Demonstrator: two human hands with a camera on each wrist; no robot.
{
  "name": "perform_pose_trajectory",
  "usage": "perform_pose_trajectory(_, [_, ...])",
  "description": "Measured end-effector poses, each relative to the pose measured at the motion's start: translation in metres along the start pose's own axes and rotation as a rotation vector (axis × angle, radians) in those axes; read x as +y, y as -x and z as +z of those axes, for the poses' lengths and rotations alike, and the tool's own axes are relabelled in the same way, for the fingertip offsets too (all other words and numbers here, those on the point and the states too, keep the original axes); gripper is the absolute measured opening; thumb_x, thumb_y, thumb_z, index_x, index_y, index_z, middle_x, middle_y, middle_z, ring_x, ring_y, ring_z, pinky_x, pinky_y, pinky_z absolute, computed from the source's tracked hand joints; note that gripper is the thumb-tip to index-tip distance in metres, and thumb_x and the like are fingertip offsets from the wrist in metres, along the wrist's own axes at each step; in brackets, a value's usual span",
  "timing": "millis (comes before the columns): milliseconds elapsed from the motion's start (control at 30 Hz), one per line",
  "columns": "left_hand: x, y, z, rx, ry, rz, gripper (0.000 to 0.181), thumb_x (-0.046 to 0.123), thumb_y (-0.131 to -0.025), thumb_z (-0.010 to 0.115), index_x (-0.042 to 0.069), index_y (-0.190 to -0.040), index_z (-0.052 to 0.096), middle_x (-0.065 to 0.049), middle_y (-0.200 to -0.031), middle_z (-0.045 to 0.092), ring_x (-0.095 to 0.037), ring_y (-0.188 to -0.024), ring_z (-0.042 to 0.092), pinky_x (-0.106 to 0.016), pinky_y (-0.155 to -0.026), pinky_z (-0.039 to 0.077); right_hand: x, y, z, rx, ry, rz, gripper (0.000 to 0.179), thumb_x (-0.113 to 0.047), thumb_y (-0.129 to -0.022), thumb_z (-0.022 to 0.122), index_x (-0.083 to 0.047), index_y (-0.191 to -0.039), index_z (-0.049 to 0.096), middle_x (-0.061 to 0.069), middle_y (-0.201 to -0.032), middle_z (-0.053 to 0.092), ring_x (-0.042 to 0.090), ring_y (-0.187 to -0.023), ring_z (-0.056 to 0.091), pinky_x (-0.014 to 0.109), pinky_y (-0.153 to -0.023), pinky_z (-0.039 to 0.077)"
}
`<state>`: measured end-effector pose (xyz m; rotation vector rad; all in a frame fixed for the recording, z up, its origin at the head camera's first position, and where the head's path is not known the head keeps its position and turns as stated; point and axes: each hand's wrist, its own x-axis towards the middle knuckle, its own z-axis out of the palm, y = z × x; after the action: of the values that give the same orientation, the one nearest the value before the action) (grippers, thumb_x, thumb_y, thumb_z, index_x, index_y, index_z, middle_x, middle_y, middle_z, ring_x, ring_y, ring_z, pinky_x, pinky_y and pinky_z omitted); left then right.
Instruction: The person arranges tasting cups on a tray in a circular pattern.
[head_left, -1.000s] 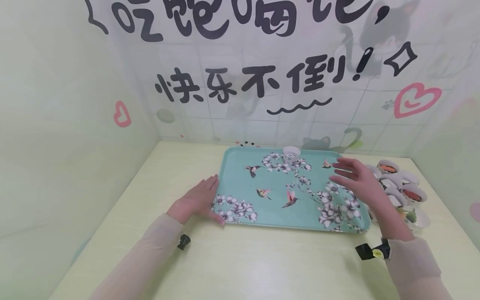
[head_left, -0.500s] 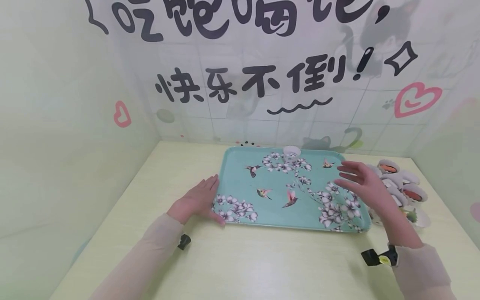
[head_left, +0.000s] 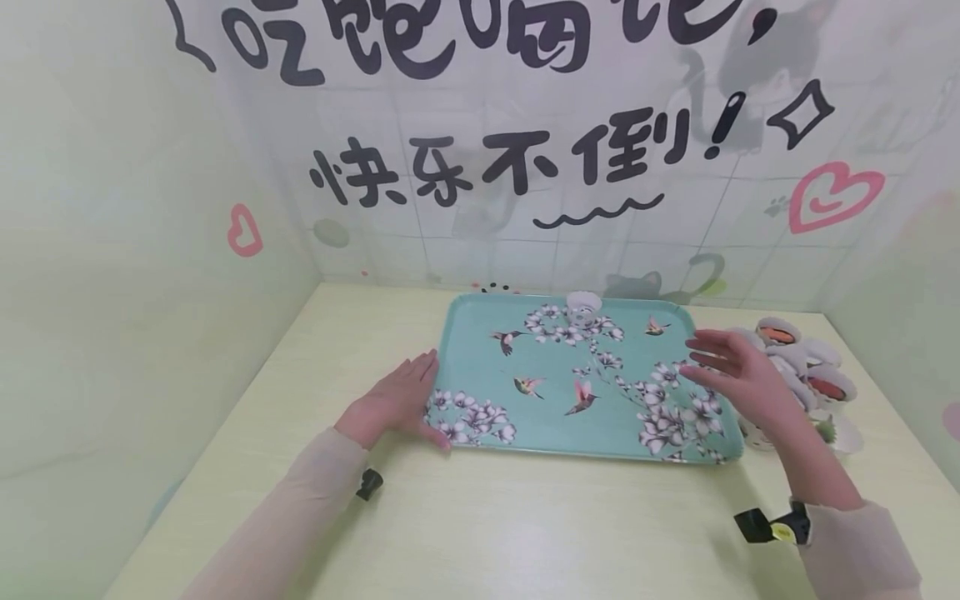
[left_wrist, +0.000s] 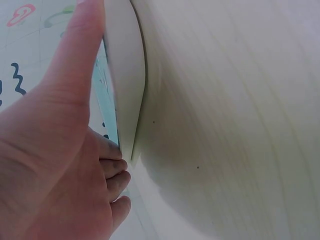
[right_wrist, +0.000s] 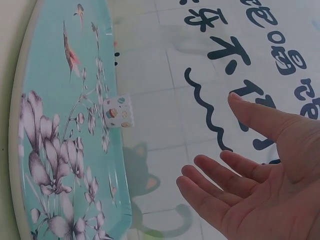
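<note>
A light turquoise tray (head_left: 555, 375) printed with blossoms and birds lies flat on the table. My left hand (head_left: 393, 404) rests at its left edge with straight fingers, the thumb at the near corner; in the left wrist view the fingertips meet the pale side of the tray (left_wrist: 127, 75). Over the tray's right edge hovers my right hand (head_left: 750, 387), fingers spread and relaxed, holding nothing. A small white paper cup with printed pictures (right_wrist: 118, 111) stands at the back of the tray.
Right of the tray several small white cups (head_left: 825, 354) stand crowded together, some holding orange, red or green things; my right hand and forearm partly cover them. A lettered back wall (head_left: 480, 250) and side walls enclose the pale wooden table (head_left: 525, 525).
My right hand has drifted right and slightly toward me, from over the tray to its right edge. The left hand and the tray stay where they were.
</note>
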<state>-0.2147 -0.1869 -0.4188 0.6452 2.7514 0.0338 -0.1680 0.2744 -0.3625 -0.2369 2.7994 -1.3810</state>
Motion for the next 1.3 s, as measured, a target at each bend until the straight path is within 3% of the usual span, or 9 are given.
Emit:
perform_pose_trajectory(100, [0.0, 0.0, 0.0, 0.002, 0.001, 0.002, 0.142, 0.076, -0.063, 0.075, -0.011, -0.155, 0.011, -0.027, -0.165, 0.006, -0.041, -0.155, 0.011, -0.05, -0.129, 0.013, 0.004, 0.002, -0.001, 0.013, 0.002, -0.01, 0.062, -0.029, -0.1, 0.062, 0.001, -0.148, 0.035, 0.025, -0.144, 0.048, 0.043, -0.131, 0.049, -0.002, -0.081, 0.043])
perform_pose_trajectory(200, [0.0, 0.0, 0.0, 0.001, 0.005, 0.001, 0.143, 0.076, -0.063, 0.076, -0.011, -0.155, 0.01, -0.027, -0.165, 0.006, -0.041, -0.155, 0.01, -0.05, -0.129, 0.013, 0.008, 0.004, -0.002, 0.022, 0.003, -0.014, 0.061, -0.029, -0.099, 0.063, 0.0, -0.146, 0.038, 0.017, -0.14, 0.052, 0.013, -0.122, 0.059, -0.001, -0.081, 0.045])
perform_pose_trajectory(333, [0.0, 0.0, -0.001, -0.002, 0.001, 0.0, 0.143, 0.076, -0.063, 0.076, -0.011, -0.155, 0.01, -0.027, -0.165, 0.006, -0.041, -0.155, 0.01, -0.05, -0.129, 0.012, 0.014, 0.007, -0.005, 0.024, -0.019, -0.026, 0.06, -0.026, -0.098, 0.065, 0.0, -0.145, 0.039, -0.014, -0.126, 0.054, -0.023, -0.105, 0.047, -0.001, -0.081, 0.046])
perform_pose_trajectory(433, [0.0, 0.0, -0.001, -0.003, -0.004, 0.001, 0.143, 0.076, -0.063, 0.076, -0.011, -0.155, 0.01, -0.027, -0.165, 0.006, -0.041, -0.155, 0.011, -0.05, -0.129, 0.013, 0.017, 0.01, -0.007, 0.032, -0.029, -0.034, 0.06, -0.025, -0.097, 0.066, 0.002, -0.144, 0.04, -0.032, -0.116, 0.048, -0.026, -0.103, 0.047, -0.002, -0.081, 0.046])
perform_pose_trajectory(500, [0.001, 0.0, -0.002, -0.004, -0.001, -0.001, 0.143, 0.076, -0.063, 0.076, -0.011, -0.155, 0.01, -0.027, -0.165, 0.006, -0.041, -0.155, 0.01, -0.05, -0.13, 0.013, 0.018, 0.011, -0.008, 0.039, -0.026, -0.036, 0.06, -0.024, -0.097, 0.066, 0.003, -0.144, 0.04, -0.035, -0.114, 0.046, -0.027, -0.102, 0.046, -0.003, -0.081, 0.045])
perform_pose_trajectory(867, [0.004, 0.003, -0.005, -0.002, 0.009, -0.003, 0.141, 0.074, -0.064, 0.077, -0.012, -0.155, 0.011, -0.028, -0.165, 0.007, -0.041, -0.154, 0.012, -0.05, -0.129, 0.014, 0.028, 0.016, -0.015, 0.072, -0.019, -0.018, 0.059, -0.023, -0.096, 0.068, 0.0, -0.144, 0.042, -0.038, -0.112, 0.047, -0.028, -0.102, 0.046, -0.003, -0.078, 0.045])
perform_pose_trajectory(1133, [0.005, 0.004, -0.006, -0.005, 0.01, -0.007, 0.141, 0.073, -0.064, 0.077, -0.011, -0.155, 0.011, -0.027, -0.165, 0.007, -0.041, -0.155, 0.011, -0.05, -0.13, 0.013, 0.034, 0.022, -0.02, 0.087, -0.087, -0.046, 0.042, -0.013, -0.095, 0.067, -0.026, -0.132, 0.05, -0.039, -0.112, 0.052, -0.025, -0.101, 0.052, -0.001, -0.077, 0.048])
perform_pose_trajectory(1300, [0.004, 0.004, -0.006, -0.006, 0.009, -0.006, 0.141, 0.074, -0.064, 0.077, -0.011, -0.155, 0.011, -0.027, -0.165, 0.007, -0.041, -0.155, 0.011, -0.05, -0.13, 0.013, 0.039, 0.026, -0.024, 0.092, -0.058, -0.029, 0.04, -0.015, -0.096, 0.066, -0.021, -0.132, 0.05, -0.039, -0.111, 0.051, -0.026, -0.1, 0.049, -0.002, -0.076, 0.047])
